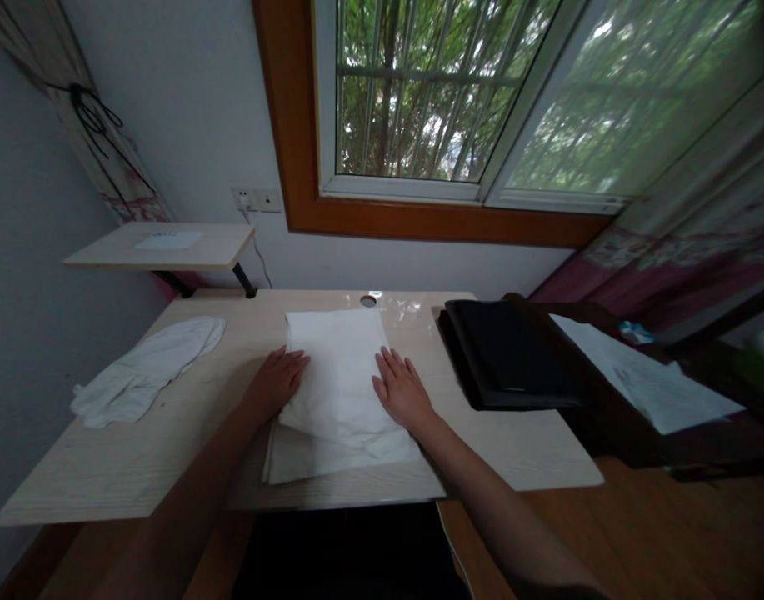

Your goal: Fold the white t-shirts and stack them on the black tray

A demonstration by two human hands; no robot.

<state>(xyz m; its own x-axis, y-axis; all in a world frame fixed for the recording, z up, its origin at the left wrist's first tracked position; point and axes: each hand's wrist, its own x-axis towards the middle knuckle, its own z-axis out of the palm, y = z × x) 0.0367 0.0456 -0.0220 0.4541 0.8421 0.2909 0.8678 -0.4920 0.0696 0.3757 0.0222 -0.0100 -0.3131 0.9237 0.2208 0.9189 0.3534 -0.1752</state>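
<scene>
A folded white cloth [339, 375] lies flat in the middle of a light wooden table [169, 450]. My left hand [277, 382] rests palm down at the cloth's left edge, fingers spread. My right hand [401, 390] lies palm down on the cloth's right edge, fingers apart. Neither hand grips anything. A second white cloth [145, 369], crumpled, lies on the table to the left, apart from both hands.
A black flat case [506, 354] sits at the table's right edge. Beyond it a white sheet [644, 379] lies on a dark surface. A small raised shelf [160, 246] stands at the back left, a window behind. A round cable hole [368, 301] sits past the cloth.
</scene>
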